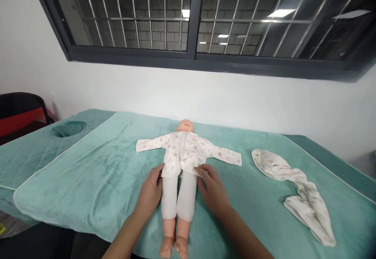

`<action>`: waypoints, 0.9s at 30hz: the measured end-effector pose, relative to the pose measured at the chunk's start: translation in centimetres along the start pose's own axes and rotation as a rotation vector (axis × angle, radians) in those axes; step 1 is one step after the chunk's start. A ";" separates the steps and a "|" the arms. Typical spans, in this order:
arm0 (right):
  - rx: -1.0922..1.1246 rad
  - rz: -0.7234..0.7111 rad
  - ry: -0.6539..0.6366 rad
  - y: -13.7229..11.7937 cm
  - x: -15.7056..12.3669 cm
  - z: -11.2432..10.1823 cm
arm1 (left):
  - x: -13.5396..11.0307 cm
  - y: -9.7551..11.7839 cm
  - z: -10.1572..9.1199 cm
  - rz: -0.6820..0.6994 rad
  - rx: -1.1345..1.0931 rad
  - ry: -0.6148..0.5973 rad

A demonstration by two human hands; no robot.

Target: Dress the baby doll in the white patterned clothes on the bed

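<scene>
Two hands flank the doll (179, 196), which lies face up on the teal towel (102, 172). The left hand (150, 192) and right hand (213, 188), fingers loosely extended, each touch a hem of its open jacket (174, 155); whether they pinch it is unclear.

We cannot tell whether our left hand (150, 190) and right hand (213, 188) pinch or merely touch the hem of the pale printed cotton baby jacket (172, 153), whose tiny motifs blur, while the bottom edge crops our forearms (126, 235).
</scene>
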State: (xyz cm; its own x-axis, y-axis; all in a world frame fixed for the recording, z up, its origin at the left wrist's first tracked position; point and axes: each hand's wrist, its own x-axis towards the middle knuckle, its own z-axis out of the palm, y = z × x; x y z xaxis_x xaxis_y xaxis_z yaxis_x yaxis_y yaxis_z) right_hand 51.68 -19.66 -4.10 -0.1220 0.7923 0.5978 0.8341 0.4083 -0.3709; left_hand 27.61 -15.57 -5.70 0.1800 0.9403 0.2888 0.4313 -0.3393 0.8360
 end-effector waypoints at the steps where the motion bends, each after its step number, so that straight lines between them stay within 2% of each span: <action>1: 0.033 0.026 0.031 -0.2 0.2 0.0 | 0.0 0.3 0.1 -0.013 0.002 0.013; 4: 0.143 0.045 0.034 -1.0 0.1 -0.4 | -0.4 1.1 0.0 -0.045 0.009 0.049; 7: 0.188 0.007 -0.097 -0.8 -0.9 -1.6 | -0.7 1.7 -0.3 -0.028 0.034 0.083; 9: 0.167 0.023 -0.166 0.6 -1.7 -3.2 | -0.8 2.0 -0.4 0.016 0.070 0.112; 11: 0.073 0.068 -0.172 3.2 -2.3 -5.3 | -0.8 2.2 -0.3 0.072 0.128 0.163; 13: -0.126 0.113 -0.111 6.9 -2.6 -7.9 | -0.8 2.5 0.1 0.134 0.186 0.190; 15: -0.428 0.196 -0.115 10.9 -2.8 -10.6 | -0.8 2.7 0.6 0.197 0.230 0.174; 17: -0.712 0.350 -0.131 14.5 -3.3 -13.1 | -0.7 2.9 1.2 0.256 0.265 0.135; 20: -0.842 0.505 -0.225 18.2 -4.1 -15.7 | -0.7 2.9 2.0 0.332 0.297 0.082; 23: -0.701 0.669 -0.247 19.2 -3.6 -16.8 | -0.7 2.9 2.3 0.357 0.297 0.057; 25: -0.468 0.806 -0.129 18.1 -2.4 -16.9 | -0.7 3.0 2.2 0.337 0.285 0.051; 27: -0.105 0.865 0.044 15.8 -0.6 -16.8 | -0.7 3.5 2.0 0.294 0.259 0.037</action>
State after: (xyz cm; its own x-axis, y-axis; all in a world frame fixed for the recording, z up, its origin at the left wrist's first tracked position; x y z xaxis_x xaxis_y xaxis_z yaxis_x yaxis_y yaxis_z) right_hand 73.94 -21.33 1.59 0.5962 0.7859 0.1643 0.6699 -0.3741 -0.6413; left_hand 30.79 -17.45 -3.93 0.2992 0.8009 0.5187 0.5761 -0.5850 0.5709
